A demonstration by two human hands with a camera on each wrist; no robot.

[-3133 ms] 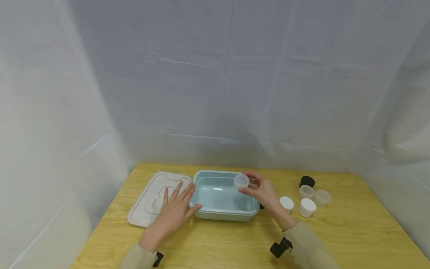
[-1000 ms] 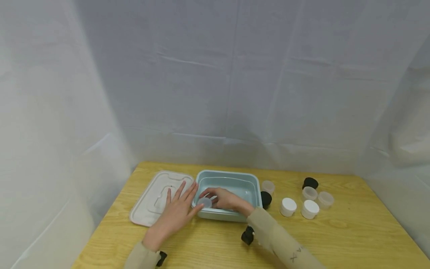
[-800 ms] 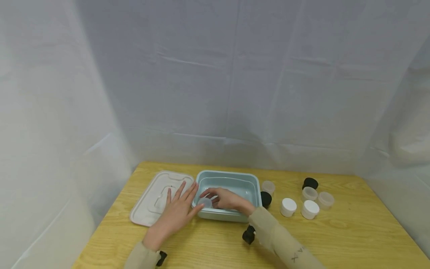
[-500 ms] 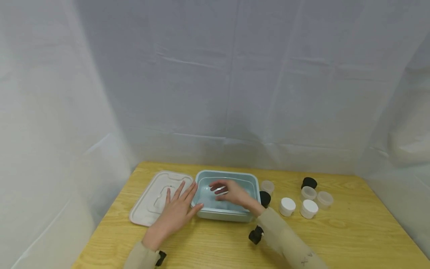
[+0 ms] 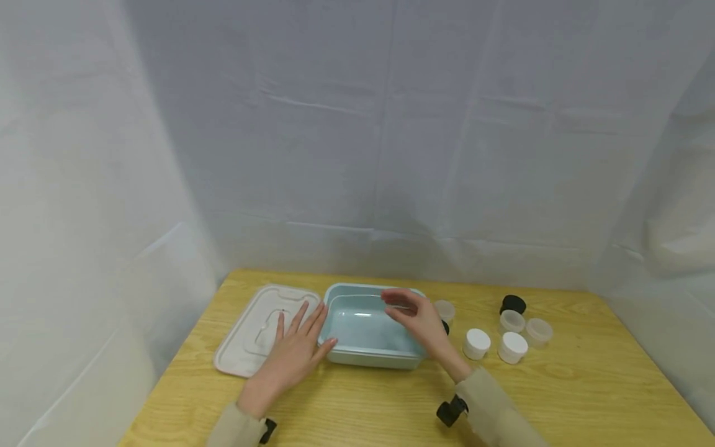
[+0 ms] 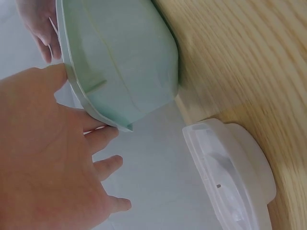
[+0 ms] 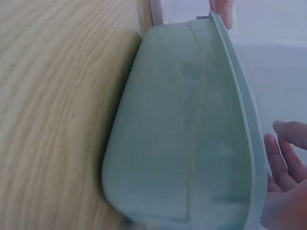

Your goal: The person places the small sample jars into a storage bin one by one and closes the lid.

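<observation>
My right hand (image 5: 416, 320) hangs over the right end of the light green tub (image 5: 357, 354), fingers loosely spread and holding nothing; the tub sits on the wooden table (image 5: 586, 385) directly beneath my palm, its far right corner hidden behind my fingers. My left hand (image 5: 293, 354) lies flat with its fingers straight and fanned out, the palm resting partly on the white lid (image 5: 246, 338) that lies just left of the tub, and my thumb touches the tub's near left corner. From the left wrist view the tub's rim (image 6: 81, 103) runs right along my fingers (image 6: 103, 136), and the lid (image 6: 230, 177) lies beside it on the table. The inside of the tub near my left hand is hard to make out, so I cannot tell what sits there. I count one tub and one lid. To the right of the tub stand small jars: two with white caps (image 5: 476, 343), three frosted clear ones (image 5: 511, 321), one black one (image 5: 512, 304) at the back, and another dark one (image 5: 445, 326) just peeking out behind my right hand, close to the tub's wall.
</observation>
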